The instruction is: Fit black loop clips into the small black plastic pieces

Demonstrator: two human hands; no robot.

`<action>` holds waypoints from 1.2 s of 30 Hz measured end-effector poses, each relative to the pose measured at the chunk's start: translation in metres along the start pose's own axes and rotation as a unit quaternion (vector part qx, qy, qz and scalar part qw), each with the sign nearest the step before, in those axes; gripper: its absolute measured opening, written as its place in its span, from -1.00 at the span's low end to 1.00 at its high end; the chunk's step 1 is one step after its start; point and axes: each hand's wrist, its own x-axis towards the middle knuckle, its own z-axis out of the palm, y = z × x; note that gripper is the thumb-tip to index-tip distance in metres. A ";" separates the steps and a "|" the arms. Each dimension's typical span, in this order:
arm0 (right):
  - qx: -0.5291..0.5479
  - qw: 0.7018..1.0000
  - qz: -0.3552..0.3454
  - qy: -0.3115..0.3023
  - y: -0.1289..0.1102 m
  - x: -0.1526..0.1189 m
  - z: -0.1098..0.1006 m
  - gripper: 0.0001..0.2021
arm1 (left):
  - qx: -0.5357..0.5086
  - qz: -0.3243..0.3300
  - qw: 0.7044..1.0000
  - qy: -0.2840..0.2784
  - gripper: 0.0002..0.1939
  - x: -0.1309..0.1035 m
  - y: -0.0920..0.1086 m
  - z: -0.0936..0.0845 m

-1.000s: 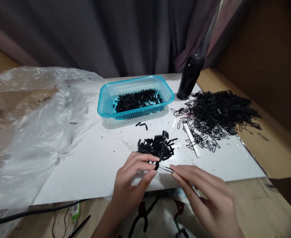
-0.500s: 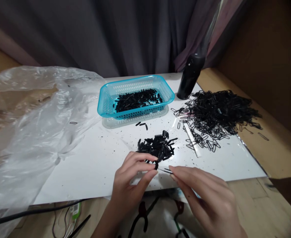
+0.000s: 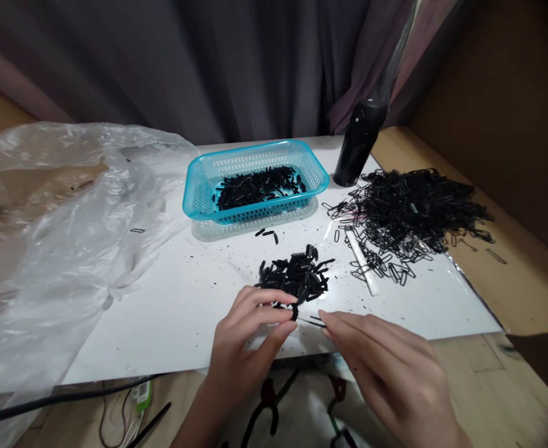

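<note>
My left hand (image 3: 250, 336) pinches a small black piece (image 3: 295, 311) between thumb and fingers, at the front edge of a heap of short black strips (image 3: 297, 274). To its right, my right hand (image 3: 385, 367) grips a thin black wire clip (image 3: 316, 321), whose two prongs point left toward the black piece. A narrow gap seems to lie between the prongs and the piece. Both hands are just above the front of the white tabletop (image 3: 162, 323).
Behind the heap stands a blue basket (image 3: 255, 146) with more black strips. Black wire loops (image 3: 413, 211) are piled at the right, near a dark bottle-shaped object (image 3: 360, 143) and a white strip (image 3: 361, 261). Clear plastic sheeting (image 3: 68, 249) covers the left side.
Almost nothing differs. Both hands keep their grips, and the prongs in my right hand have shifted very slightly.
</note>
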 end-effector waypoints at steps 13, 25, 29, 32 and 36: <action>-0.027 0.999 -0.021 -0.012 0.005 -0.003 -0.001 -0.57 | -0.023 -0.021 0.999 -0.022 -0.90 0.000 0.001 0.001; 0.065 0.997 -0.014 0.031 0.004 -0.006 0.006 -0.56 | -0.181 -0.120 0.975 -0.040 -0.84 -0.006 -0.002 0.006; 0.097 0.995 -0.011 0.016 0.007 -0.006 0.006 -0.57 | -0.181 -0.102 0.977 -0.045 -0.86 -0.005 -0.002 0.007; 0.114 0.993 -0.008 0.005 0.009 -0.007 0.006 -0.60 | -0.186 -0.112 0.975 -0.049 -0.86 -0.002 0.001 0.006; 0.134 0.991 0.001 0.022 0.010 -0.006 0.007 -0.61 | -0.201 -0.143 0.968 -0.053 -0.86 -0.002 0.006 0.005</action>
